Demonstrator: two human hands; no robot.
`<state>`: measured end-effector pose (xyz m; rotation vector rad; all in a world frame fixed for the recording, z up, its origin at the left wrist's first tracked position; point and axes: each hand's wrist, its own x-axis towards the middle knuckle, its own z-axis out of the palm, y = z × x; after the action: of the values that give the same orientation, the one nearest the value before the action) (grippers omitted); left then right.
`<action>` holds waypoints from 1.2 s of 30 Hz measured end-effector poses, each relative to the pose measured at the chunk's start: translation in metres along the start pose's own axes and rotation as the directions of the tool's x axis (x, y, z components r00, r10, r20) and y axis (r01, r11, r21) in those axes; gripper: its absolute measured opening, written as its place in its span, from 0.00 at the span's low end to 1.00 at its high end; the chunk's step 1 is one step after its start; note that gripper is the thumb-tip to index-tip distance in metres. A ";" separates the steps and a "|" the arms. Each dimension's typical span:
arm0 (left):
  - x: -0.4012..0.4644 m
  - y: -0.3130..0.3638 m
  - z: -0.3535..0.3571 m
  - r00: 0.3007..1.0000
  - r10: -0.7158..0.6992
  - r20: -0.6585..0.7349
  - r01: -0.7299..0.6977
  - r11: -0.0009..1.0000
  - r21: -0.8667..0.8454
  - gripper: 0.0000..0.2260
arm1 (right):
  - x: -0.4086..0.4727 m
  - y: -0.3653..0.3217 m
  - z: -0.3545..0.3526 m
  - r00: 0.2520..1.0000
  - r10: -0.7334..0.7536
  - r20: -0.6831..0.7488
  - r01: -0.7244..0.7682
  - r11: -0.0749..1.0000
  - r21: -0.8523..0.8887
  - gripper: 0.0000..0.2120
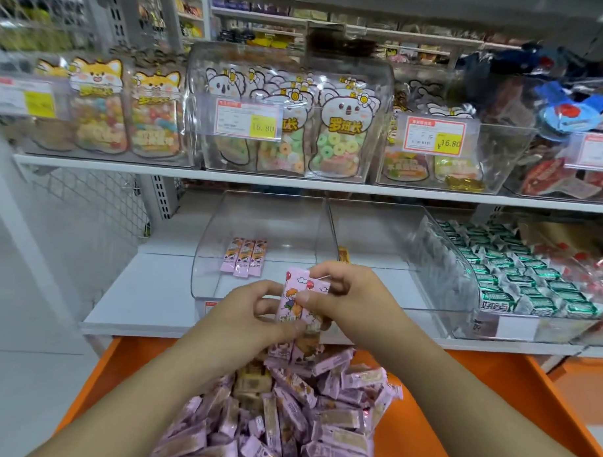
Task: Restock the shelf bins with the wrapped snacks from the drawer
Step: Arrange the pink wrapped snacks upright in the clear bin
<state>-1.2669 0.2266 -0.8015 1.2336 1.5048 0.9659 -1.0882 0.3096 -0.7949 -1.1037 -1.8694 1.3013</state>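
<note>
Gripping a small stack of pink wrapped snacks (299, 303), a person's left hand (252, 315) and right hand (345, 295) meet above an orange drawer (458, 404) heaped with more. Three packets (243, 258) lie at the back of a clear bin (258, 247) on the white shelf (147, 291). Price tags (262, 124) above read 16.80.

Price tag (248, 119) on the koala-pouch bin (373, 94): "16.80". Price tag (434, 136) on the bin to its right: "¥16.80". Other print illegible.
</note>
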 end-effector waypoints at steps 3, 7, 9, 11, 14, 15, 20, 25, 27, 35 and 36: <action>0.023 0.002 -0.007 0.999 0.041 -0.024 -0.040 0.999 0.008 0.20 | 0.021 -0.004 0.003 0.999 -0.034 -0.017 0.032 0.996 -0.088 0.12; 0.070 0.005 -0.023 0.989 0.062 -0.132 -0.068 0.997 -0.040 0.22 | 0.039 0.005 -0.012 0.988 -0.124 -0.096 0.095 0.960 -0.264 0.21; 0.099 0.002 -0.030 0.983 0.072 -0.170 -0.077 0.997 -0.026 0.22 | 0.041 0.014 -0.024 0.982 -0.155 -0.105 0.088 0.877 -0.472 0.25; 0.128 -0.004 -0.032 0.985 0.062 -0.158 -0.062 0.998 0.005 0.25 | 0.043 0.029 -0.032 0.984 -0.161 -0.070 0.090 0.805 -0.587 0.27; 0.165 -0.022 -0.028 0.994 0.008 -0.110 -0.004 0.999 0.034 0.33 | 0.048 0.050 -0.033 0.986 -0.161 -0.035 0.107 0.790 -0.603 0.29; 0.174 -0.028 -0.025 0.995 -0.014 -0.097 0.018 0.999 0.042 0.34 | 0.049 0.055 -0.032 0.986 -0.166 -0.032 0.113 0.791 -0.601 0.29; 0.198 -0.045 -0.014 0.993 -0.101 -0.064 0.107 0.990 0.094 0.31 | 0.053 0.067 -0.034 0.981 -0.191 -0.039 0.135 0.809 -0.571 0.29; 0.212 -0.055 -0.018 0.995 -0.076 -0.062 0.096 0.890 0.446 0.35 | 0.053 0.067 -0.034 0.978 -0.206 -0.043 0.152 0.832 -0.533 0.27; 0.216 -0.059 -0.018 0.997 -0.052 -0.059 0.077 0.818 0.570 0.41 | 0.053 0.066 -0.034 0.978 -0.207 -0.037 0.155 0.830 -0.536 0.27; 0.203 -0.059 -0.034 0.986 0.164 -0.001 -0.093 0.560 0.823 0.35 | 0.050 0.065 -0.035 0.979 -0.201 -0.032 0.148 0.813 -0.564 0.29; 0.199 -0.057 -0.036 0.988 0.151 0.031 -0.109 0.545 0.831 0.32 | 0.050 0.065 -0.035 0.979 -0.202 -0.034 0.148 0.812 -0.565 0.29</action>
<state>-1.3283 0.4108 -0.8817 2.0270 2.0259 0.2973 -1.0638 0.3800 -0.8433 -1.2060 -2.2901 0.5829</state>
